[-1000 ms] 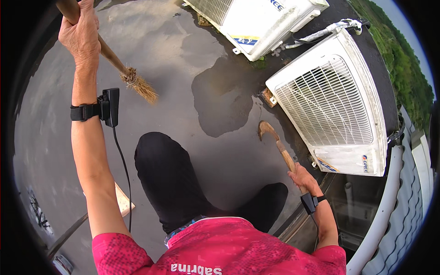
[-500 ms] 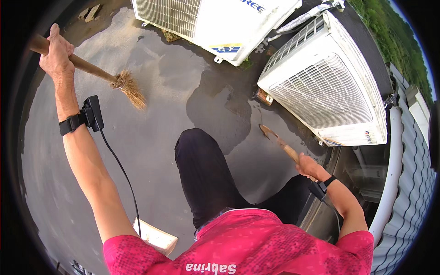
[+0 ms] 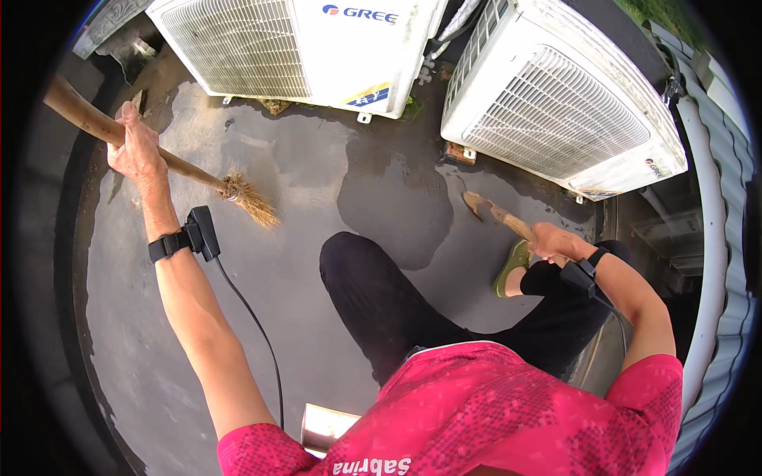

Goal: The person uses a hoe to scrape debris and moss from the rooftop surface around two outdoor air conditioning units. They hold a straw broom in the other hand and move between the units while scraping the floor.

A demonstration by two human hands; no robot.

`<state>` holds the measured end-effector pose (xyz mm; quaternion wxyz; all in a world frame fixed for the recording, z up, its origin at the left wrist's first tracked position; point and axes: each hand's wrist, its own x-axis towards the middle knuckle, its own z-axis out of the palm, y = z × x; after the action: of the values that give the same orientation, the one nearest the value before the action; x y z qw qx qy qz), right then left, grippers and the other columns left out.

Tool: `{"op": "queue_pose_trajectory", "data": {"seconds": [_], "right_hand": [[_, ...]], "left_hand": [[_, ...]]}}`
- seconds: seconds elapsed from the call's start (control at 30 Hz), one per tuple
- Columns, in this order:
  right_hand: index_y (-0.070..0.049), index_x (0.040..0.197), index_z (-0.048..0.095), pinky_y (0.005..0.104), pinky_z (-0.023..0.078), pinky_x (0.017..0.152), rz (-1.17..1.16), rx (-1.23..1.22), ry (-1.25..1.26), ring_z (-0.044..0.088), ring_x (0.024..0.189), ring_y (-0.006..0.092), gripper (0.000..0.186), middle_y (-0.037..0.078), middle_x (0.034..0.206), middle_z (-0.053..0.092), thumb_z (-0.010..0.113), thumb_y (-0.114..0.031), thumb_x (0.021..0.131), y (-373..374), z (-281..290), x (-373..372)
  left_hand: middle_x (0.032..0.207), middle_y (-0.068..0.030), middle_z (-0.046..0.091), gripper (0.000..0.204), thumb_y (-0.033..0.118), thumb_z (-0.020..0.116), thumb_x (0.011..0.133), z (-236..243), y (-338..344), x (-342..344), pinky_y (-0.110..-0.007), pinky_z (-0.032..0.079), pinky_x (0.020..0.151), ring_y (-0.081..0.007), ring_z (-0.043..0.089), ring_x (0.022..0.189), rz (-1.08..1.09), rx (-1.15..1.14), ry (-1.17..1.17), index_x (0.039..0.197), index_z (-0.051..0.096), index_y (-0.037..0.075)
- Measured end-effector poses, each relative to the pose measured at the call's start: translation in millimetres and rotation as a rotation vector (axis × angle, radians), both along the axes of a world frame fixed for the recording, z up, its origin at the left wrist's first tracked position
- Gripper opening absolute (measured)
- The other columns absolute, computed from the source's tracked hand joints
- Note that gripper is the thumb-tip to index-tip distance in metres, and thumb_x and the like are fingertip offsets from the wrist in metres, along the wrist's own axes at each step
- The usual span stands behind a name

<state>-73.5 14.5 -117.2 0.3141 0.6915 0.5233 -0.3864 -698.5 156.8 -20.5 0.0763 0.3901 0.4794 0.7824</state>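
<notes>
1. The grey floor [image 3: 135,333] has a darker patch [image 3: 397,210] near the middle.
2. A left air conditioner [image 3: 341,55] and a right air conditioner [image 3: 563,103], both white, stand at its far side.
3. The broom [image 3: 189,168] slants across the left side, bristles [image 3: 252,205] toward the middle.
4. The sickle [image 3: 512,224] is at right, blade [image 3: 475,204] near the right air conditioner.
5. The left hand [image 3: 139,148] is wrapped around the broom's handle [image 3: 87,118], the right hand [image 3: 556,240] clamped on the sickle's.

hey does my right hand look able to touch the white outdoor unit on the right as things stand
Probably yes: only floor shows between the right hand and the outdoor unit. It grips a wooden-handled tool, though, so an open-palm touch would likely mean letting go first.
</notes>
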Motion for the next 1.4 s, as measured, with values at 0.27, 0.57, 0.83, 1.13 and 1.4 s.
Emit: {"op": "queue_pose_trajectory", "data": {"seconds": [0.27, 0.57, 0.83, 1.13, 1.4], "right_hand": [[-0.002, 0.086, 0.042, 0.0301, 0.042, 0.038, -0.652, 0.519, 0.730, 0.048, 0.045, 0.0127, 0.027, 0.005, 0.066, 0.050, 0.057, -0.023, 0.090, 66, -70, -69], [0.004, 0.095, 0.040, 0.0334, 0.046, 0.038, -0.911, 0.675, 0.789, 0.053, 0.044, 0.0188, 0.034, 0.010, 0.066, 0.054, 0.058, -0.025, 0.090, 136, -139, -132], [-0.003, 0.096, 0.038, 0.0289, 0.042, 0.038, -1.189, 0.566, 1.025, 0.049, 0.048, 0.0119, 0.025, 0.003, 0.067, 0.046, 0.056, -0.020, 0.092, 120, -177, -143], [-0.002, 0.083, 0.046, 0.0330, 0.044, 0.037, -1.341, 0.604, 1.205, 0.051, 0.045, 0.0155, 0.020, 0.005, 0.060, 0.048, 0.060, -0.015, 0.086, 206, -215, -146], [-0.003, 0.080, 0.048, 0.0327, 0.043, 0.037, -1.301, 0.554, 1.047, 0.051, 0.044, 0.0157, 0.013, 0.004, 0.058, 0.048, 0.059, -0.009, 0.082, 198, -264, -142]], "left_hand": [[0.047, 0.0039, 0.031, 0.043, 0.026, 0.067, 0.090, 12, -34, -10, -0.024, 0.025, 0.039, -0.0072, 0.029, 0.040, -0.063, -0.037, -0.040, 0.061, 0.037, 0.014], [0.049, 0.0034, 0.029, 0.043, 0.027, 0.061, 0.093, 4, -33, 14, -0.024, 0.023, 0.038, -0.0072, 0.026, 0.039, -0.059, -0.050, 0.038, 0.063, 0.033, 0.014], [0.049, 0.0038, 0.028, 0.044, 0.025, 0.059, 0.094, 2, -22, 18, -0.024, 0.024, 0.038, -0.0063, 0.024, 0.040, -0.036, -0.063, 0.071, 0.062, 0.032, 0.014], [0.048, 0.0036, 0.026, 0.047, 0.025, 0.056, 0.096, 2, -31, 16, -0.024, 0.022, 0.038, -0.0071, 0.024, 0.039, -0.008, -0.059, 0.105, 0.058, 0.030, 0.014], [0.047, 0.0041, 0.025, 0.047, 0.024, 0.055, 0.096, 0, -33, 16, -0.024, 0.022, 0.039, -0.0067, 0.023, 0.040, -0.036, -0.057, 0.120, 0.058, 0.029, 0.015]]}}
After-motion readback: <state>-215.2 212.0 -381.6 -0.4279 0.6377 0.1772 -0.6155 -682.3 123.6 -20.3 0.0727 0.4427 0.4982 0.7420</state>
